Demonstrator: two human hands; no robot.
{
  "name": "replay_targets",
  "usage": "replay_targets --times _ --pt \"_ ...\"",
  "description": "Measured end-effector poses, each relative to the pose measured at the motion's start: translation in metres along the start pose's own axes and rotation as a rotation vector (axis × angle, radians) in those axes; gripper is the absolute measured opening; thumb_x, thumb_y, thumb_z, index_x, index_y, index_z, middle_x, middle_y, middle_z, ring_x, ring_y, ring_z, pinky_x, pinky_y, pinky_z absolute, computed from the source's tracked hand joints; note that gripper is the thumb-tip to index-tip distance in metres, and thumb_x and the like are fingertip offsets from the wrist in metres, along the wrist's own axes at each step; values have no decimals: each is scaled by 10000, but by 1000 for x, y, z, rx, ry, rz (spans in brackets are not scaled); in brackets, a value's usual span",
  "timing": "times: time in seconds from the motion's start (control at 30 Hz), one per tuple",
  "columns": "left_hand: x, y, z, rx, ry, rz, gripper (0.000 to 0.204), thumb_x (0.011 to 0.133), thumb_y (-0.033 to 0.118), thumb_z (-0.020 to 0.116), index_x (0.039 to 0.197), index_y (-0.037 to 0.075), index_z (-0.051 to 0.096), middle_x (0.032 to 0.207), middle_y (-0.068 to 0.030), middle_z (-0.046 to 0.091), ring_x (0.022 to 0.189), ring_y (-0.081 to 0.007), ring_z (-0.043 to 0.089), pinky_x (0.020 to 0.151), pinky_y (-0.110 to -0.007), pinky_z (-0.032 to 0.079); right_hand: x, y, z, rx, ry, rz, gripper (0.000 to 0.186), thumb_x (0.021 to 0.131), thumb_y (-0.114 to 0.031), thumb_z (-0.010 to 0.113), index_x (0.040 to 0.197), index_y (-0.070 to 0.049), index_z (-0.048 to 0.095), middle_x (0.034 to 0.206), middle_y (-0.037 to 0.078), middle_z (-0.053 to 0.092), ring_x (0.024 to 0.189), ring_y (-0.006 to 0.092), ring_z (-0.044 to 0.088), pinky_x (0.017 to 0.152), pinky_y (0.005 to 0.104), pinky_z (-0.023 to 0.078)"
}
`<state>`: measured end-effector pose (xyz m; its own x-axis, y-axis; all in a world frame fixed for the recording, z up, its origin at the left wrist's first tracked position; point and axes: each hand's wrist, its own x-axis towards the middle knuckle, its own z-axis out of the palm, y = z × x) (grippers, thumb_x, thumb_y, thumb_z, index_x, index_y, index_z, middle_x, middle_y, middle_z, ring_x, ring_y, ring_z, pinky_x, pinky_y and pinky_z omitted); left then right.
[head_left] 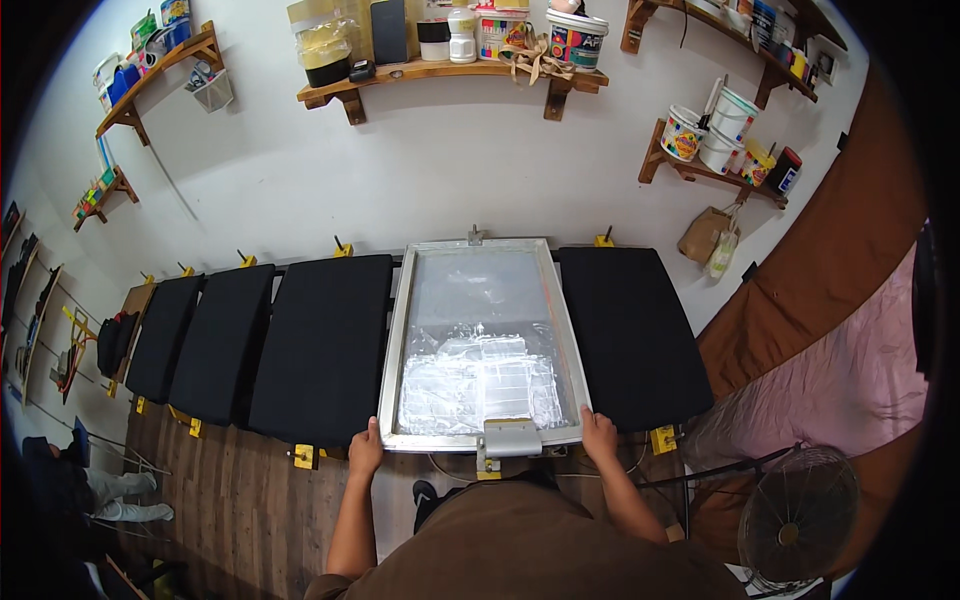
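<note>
A screen printing frame [396, 345] with pale metal sides lies in front of me, over the row of black boards. White ink is smeared across the near half of its mesh; the far half looks greyish and mostly bare. My left hand [365, 450] grips the near left corner, thumb up along the side. At the near right corner, my right hand [600, 438] holds the frame the same way. The fingers under both edges are partly hidden. A squeegee with a grey metal handle [512, 438] rests on the near rail, right of its middle.
Black padded boards [322, 345] stand left of the frame, and another black board [632, 335] is on the right. Yellow clamps [304, 456] stick out below. Wall shelves [450, 70] carry paint tubs. A standing fan [800, 520] is at lower right; a person's legs [125, 495] show at left.
</note>
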<state>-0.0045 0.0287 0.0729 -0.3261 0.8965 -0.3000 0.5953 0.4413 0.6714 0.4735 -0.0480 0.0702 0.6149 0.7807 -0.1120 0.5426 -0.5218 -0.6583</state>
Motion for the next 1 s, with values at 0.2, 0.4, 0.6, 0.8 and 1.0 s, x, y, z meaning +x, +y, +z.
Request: replay_targets --times 0.2,0.4,0.6,0.8,1.0 --pt "3 -7 3 33 -61 -36 781 1008 617 385 882 -81 714 922 -340 674 998 -493 652 898 -505 495 6 6 0 -140 2 -37 744 984 -607 439 827 75 691 878 345 652 928 531 629 836 583 480" --pt "8 -10 9 50 -62 -16 785 1006 624 390 887 -82 713 889 -338 674 969 -484 666 884 -495 500 10 13 2 -111 -50 33 758 955 -650 454 871 54 721 955 345 668 983 521 633 895 567 484" --pt "17 -27 16 -31 -107 -56 787 1005 627 416 876 -96 700 838 -302 681 909 -430 697 838 -460 511 10 8 0 -111 -65 33 752 980 -628 428 852 55 717 871 348 658 947 517 644 834 553 495" --pt "7 -11 14 -108 -125 -89 808 1000 638 429 793 -96 695 714 -222 679 691 -310 694 675 -410 527 8 7 -8 -101 -118 86 780 965 -660 427 862 54 723 925 344 669 978 521 635 883 572 488" --pt "11 -17 10 -111 -147 -124 827 997 659 411 731 -74 685 596 -156 630 530 -238 629 544 -377 499 7 1 -7 -118 -132 51 788 976 -657 406 891 61 721 951 348 668 995 523 631 900 575 481"
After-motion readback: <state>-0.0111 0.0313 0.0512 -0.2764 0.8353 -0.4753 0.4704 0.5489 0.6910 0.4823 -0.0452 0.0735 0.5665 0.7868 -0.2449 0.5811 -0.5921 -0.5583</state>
